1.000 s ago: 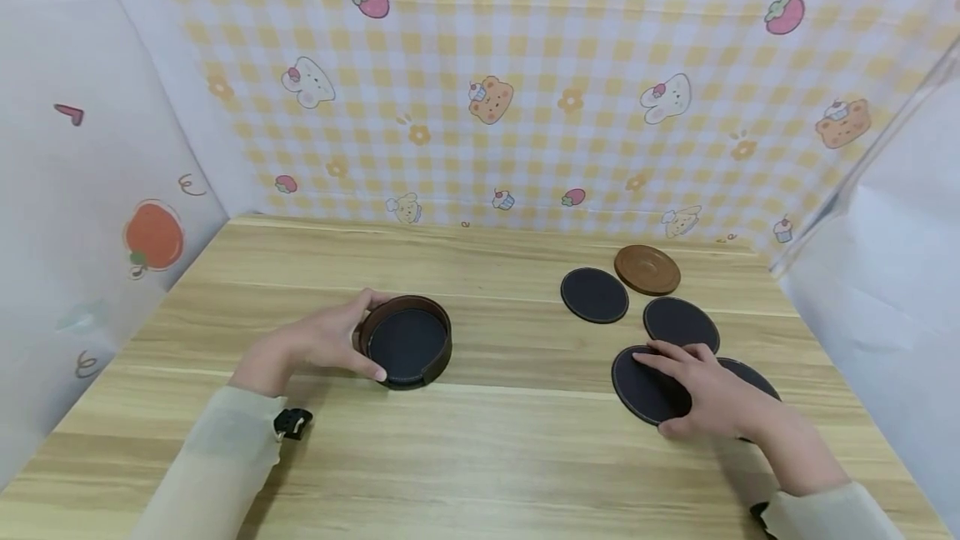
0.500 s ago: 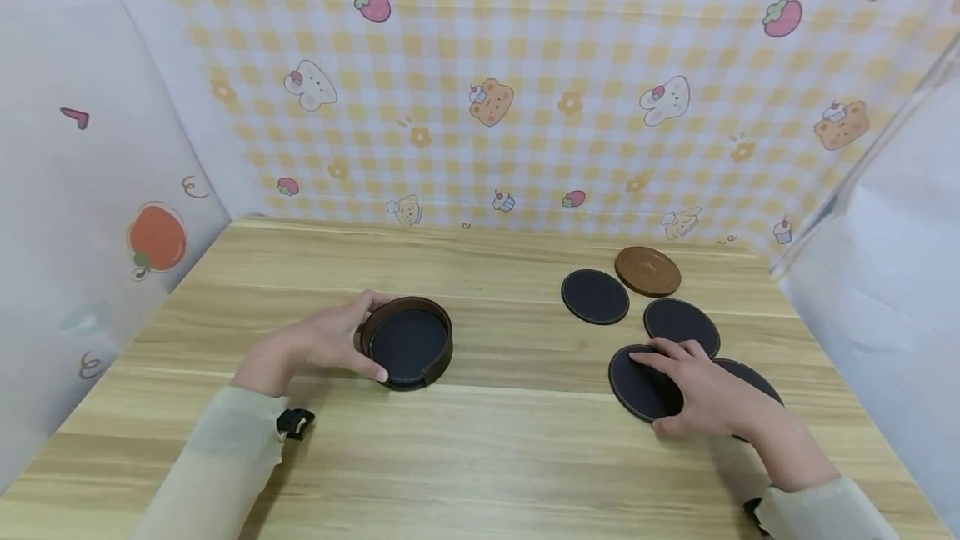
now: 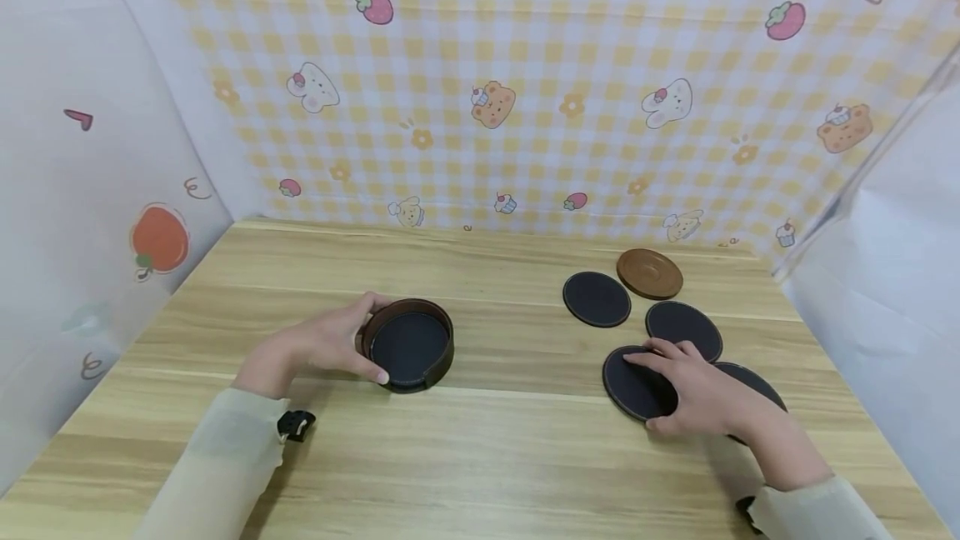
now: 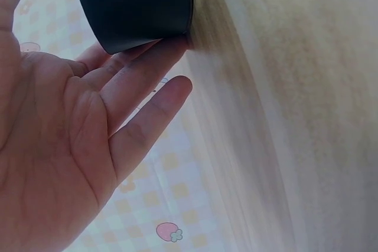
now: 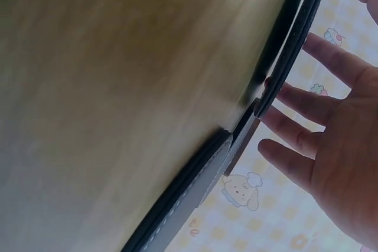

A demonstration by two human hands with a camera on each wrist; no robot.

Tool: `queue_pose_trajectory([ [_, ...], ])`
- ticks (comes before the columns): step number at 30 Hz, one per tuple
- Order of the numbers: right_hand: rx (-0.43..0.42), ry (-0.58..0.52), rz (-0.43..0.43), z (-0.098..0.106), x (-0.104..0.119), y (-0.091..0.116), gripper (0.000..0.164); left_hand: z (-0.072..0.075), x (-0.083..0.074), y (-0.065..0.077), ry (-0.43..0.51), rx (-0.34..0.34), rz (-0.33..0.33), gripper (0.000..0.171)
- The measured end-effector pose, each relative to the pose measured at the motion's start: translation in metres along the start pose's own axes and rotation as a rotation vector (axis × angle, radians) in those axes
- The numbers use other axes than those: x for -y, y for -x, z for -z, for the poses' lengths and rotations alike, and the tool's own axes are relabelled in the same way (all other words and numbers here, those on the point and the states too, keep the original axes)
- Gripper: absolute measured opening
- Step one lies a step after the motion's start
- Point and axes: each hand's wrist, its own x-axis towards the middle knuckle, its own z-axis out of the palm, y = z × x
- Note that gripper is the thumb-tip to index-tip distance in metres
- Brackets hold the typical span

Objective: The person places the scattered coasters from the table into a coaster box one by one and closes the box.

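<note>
My left hand (image 3: pixel 330 344) grips a round, dark coaster holder (image 3: pixel 446 361) with a brown inside, fingers behind and thumb at its front notch. A black coaster (image 3: pixel 408 347) lies inside. In the left wrist view the fingers (image 4: pixel 139 78) reach along the holder's black outer wall (image 4: pixel 139 4). On the right, my right hand (image 3: pixel 701 390) pinches a round black stitched coaster (image 3: pixel 636 382) between thumb and fingers. The right wrist view has this coaster (image 5: pixel 297 39) edge-on, with a thin gap between it and the tabletop; thumb and fingertips are at its rim.
Behind the right hand lie two black coasters, one farther back (image 3: pixel 597 299) and one nearer (image 3: pixel 684 330). Another black coaster (image 3: pixel 752 383) is partly hidden under the right wrist. A brown round disc (image 3: pixel 649 273) sits at the back right of the wooden table (image 3: pixel 495 457).
My right hand has slid slightly left, and the black coaster has come left with it, away from the neighbouring coasters. The left hand and the coaster holder stay in place.
</note>
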Motion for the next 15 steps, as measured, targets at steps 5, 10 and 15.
queue_pose_trajectory([
  [5,-0.002,0.003,0.006,0.0,0.002,-0.004,0.077,-0.001,0.0,0.0,0.007,-0.003,-0.001,0.1],
  [10,0.003,0.011,0.004,0.001,0.007,-0.009,0.077,-0.001,0.001,0.0,-0.005,-0.006,0.001,0.101],
  [15,-0.001,0.022,0.011,0.001,0.012,-0.015,0.077,-0.001,0.002,-0.001,-0.011,-0.009,-0.003,0.103],
])
